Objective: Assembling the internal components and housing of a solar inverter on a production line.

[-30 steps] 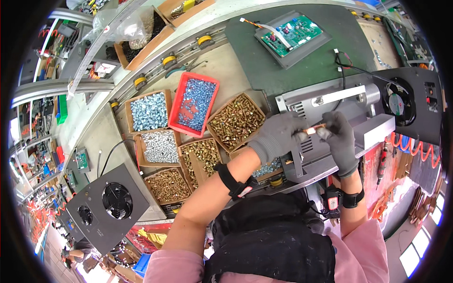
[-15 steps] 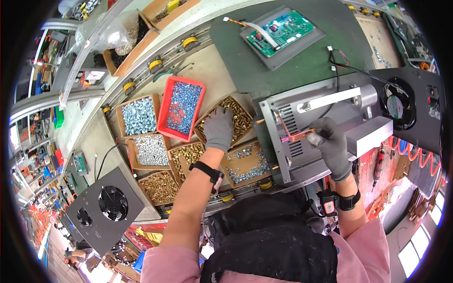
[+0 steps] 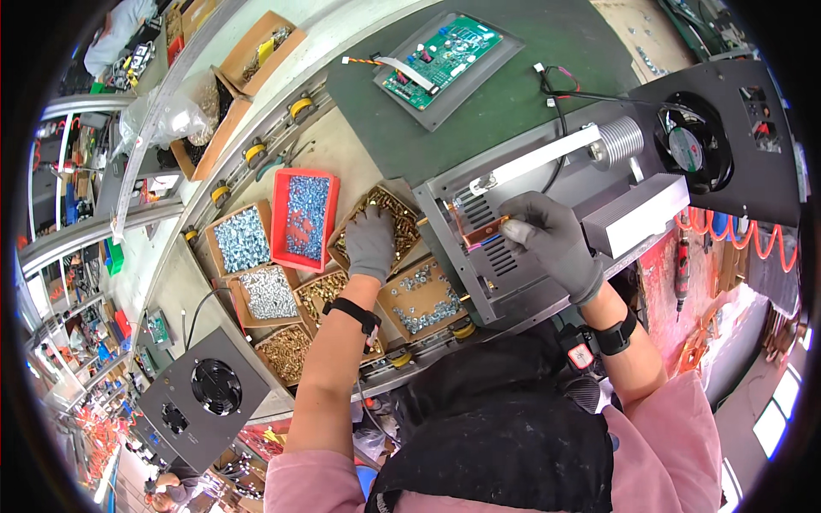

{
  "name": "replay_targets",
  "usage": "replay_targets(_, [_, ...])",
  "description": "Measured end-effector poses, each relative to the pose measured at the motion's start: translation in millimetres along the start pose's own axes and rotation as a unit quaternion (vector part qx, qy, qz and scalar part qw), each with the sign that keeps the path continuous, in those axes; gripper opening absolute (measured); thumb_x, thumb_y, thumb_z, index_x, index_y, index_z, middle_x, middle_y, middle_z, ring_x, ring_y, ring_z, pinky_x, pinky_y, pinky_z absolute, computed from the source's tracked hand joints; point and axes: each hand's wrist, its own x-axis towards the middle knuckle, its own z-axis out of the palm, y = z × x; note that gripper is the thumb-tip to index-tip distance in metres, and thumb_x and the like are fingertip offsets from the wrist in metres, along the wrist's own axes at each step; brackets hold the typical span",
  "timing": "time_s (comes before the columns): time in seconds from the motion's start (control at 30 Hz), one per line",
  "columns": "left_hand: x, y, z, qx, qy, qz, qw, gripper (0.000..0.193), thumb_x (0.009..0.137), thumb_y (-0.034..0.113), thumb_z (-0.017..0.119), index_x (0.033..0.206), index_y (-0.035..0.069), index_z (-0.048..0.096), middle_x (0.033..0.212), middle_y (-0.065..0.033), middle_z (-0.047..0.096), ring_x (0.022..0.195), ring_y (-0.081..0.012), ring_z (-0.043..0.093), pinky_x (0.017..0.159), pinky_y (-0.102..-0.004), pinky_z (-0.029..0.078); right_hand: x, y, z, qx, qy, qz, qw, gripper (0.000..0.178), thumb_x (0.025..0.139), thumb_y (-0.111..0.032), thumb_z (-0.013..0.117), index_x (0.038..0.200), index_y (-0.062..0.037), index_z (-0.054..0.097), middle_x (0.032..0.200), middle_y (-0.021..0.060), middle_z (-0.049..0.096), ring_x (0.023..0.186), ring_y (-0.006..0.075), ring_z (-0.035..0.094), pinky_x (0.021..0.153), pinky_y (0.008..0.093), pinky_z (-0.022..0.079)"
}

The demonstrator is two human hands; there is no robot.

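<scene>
My left hand (image 3: 370, 244), in a grey glove, reaches into a cardboard box of brass-coloured bolts (image 3: 404, 214). Its fingers are slightly apart, and their tips dip among the bolts. A glove of the same grey covers my right hand (image 3: 552, 244), whose thumb and fingers pinch a copper-coloured flat strip (image 3: 486, 232). The strip lies across the slotted floor of an open grey metal case (image 3: 530, 272), near its left end plate. Inside the case, a white bar (image 3: 534, 162) runs to a ribbed metal cylinder (image 3: 619, 141).
Beside the bolts stand a red bin of small screws (image 3: 328, 214) and boxes of silver fasteners (image 3: 272, 293), brass pieces (image 3: 285, 352) and nuts (image 3: 423, 299). A green circuit board (image 3: 445, 60) rests on the green mat (image 3: 368, 111). A fan panel (image 3: 744, 128) adjoins the case.
The view has shifted, so the bench appears farther left. My left hand remains in the bolt box; my right hand still holds the copper strip, now closer over the slotted floor.
</scene>
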Motion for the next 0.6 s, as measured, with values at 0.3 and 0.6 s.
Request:
replay_targets(0.3, [7,-1,-39,-0.049,-0.038,-0.096,0.993,0.017,0.078,0.013,0.059,0.095,0.009,0.062,0.088,-0.0064,0.062,0.079,-0.0232,0.065,0.073,-0.0394,0.047,3,1,-3,0.037,-0.014,0.01,0.999,0.019,0.089,-0.008,0.06,0.105,0.0029,0.057,0.075,0.0029,0.058,0.066,0.0081,0.055,0.06,0.0229,0.046])
replay_targets(0.6, [-22,81,-150,-0.446,0.271,0.088,0.848,0.034,0.065,-0.005,0.065,0.094,0.008,0.054,0.08,-0.0069,0.056,0.067,-0.0219,0.056,0.066,-0.034,0.044,2,-4,3,0.031,-0.021,-0.011,0.999,0.019,0.088,-0.007,0.059,0.104,0.0024,0.06,0.088,0.005,0.063,0.075,0.0087,0.057,0.067,0.0246,0.048])
